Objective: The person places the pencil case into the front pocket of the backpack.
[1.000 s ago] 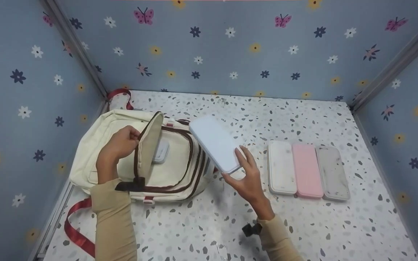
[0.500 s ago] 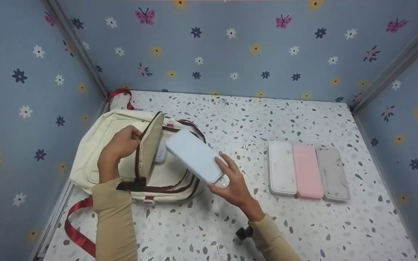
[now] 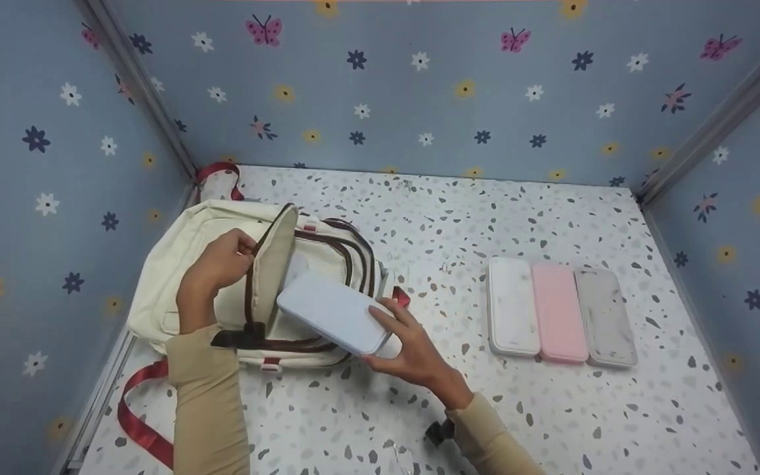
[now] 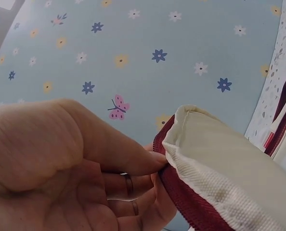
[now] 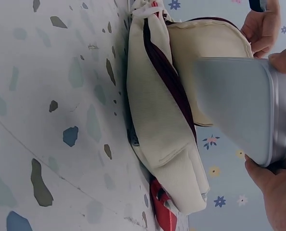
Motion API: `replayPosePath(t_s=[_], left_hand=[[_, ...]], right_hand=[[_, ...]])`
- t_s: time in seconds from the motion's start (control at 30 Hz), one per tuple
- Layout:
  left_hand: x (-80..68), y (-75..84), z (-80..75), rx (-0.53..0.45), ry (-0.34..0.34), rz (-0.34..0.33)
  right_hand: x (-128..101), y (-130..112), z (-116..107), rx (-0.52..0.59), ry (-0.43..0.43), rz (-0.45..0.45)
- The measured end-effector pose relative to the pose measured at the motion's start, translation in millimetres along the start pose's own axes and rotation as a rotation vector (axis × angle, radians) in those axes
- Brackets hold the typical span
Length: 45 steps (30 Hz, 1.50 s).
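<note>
A cream backpack [image 3: 169,264] with dark red zippers lies on the speckled table, its front pocket unzipped. My left hand [image 3: 221,262] pinches the edge of the pocket flap [image 3: 276,264] and holds it raised; the left wrist view shows thumb and fingers on the red zipper tape [image 4: 184,195]. Over the pocket opening, my right hand [image 3: 413,348] grips the near end of a flat pale blue pencil box [image 3: 334,313]. Its far end tilts toward the flap's inner side. A pale item [image 3: 295,267] in the pocket is mostly hidden behind the box.
To the right, a white box [image 3: 513,307], a pink box [image 3: 559,313] and a grey box [image 3: 605,316] lie side by side on the table [image 3: 446,218]. Red straps [image 3: 142,429] trail from the backpack. Flower-patterned walls [image 3: 393,86] enclose the back and sides.
My right hand has carried the pale blue pencil box left and down, from beside the backpack to over its pocket. The left hand keeps the flap raised in the same place.
</note>
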State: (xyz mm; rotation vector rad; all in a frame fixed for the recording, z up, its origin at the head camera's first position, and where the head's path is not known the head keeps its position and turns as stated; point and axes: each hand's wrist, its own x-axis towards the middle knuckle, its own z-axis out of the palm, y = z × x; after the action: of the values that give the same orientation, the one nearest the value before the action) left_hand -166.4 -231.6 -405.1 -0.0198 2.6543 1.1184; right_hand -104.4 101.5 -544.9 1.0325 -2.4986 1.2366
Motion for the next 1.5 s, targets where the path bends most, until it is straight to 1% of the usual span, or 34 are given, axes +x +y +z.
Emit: replayPosePath(t_s=[0.17, 0.3, 0.43, 0.6, 0.83, 0.93, 1.03, 1.23, 1.5], left_hand=[[-0.2, 0.6, -1.0, 0.007, 0.002, -0.004], [-0.8, 1.4, -1.9, 0.003, -0.009, -0.019], [-1.8, 2.8, -2.0, -0.006, -0.031, -0.032], [-1.8, 2.6, -0.7, -0.031, -0.051, -0.043], [-1.4, 1.8, -0.2, -0.029, -0.04, -0.039], [-2.3, 2.4, -0.2, -0.033, -0.04, -0.04], [-2.6, 2.5, -0.2, -0.03, -0.041, -0.04], [-2.2, 2.9, -0.5, -0.052, -0.05, -0.036], [-2.0, 1.6, 0.5, -0.051, -0.048, -0.023]], right_hand=[[-1, -1, 3, -0.004, -0.049, -0.016], [-2, -2, 5, -0.026, -0.107, -0.014], [0, -2, 8, -0.025, -0.17, 0.016], [7, -2, 12, 0.004, -0.214, 0.082], [16, -1, 15, 0.021, -0.275, 0.115], [20, -1, 17, 0.026, -0.285, 0.119], [23, -1, 19, 0.025, -0.278, 0.127], [32, -3, 24, -0.001, -0.257, 0.181], [45, -7, 31, -0.028, -0.287, 0.209]])
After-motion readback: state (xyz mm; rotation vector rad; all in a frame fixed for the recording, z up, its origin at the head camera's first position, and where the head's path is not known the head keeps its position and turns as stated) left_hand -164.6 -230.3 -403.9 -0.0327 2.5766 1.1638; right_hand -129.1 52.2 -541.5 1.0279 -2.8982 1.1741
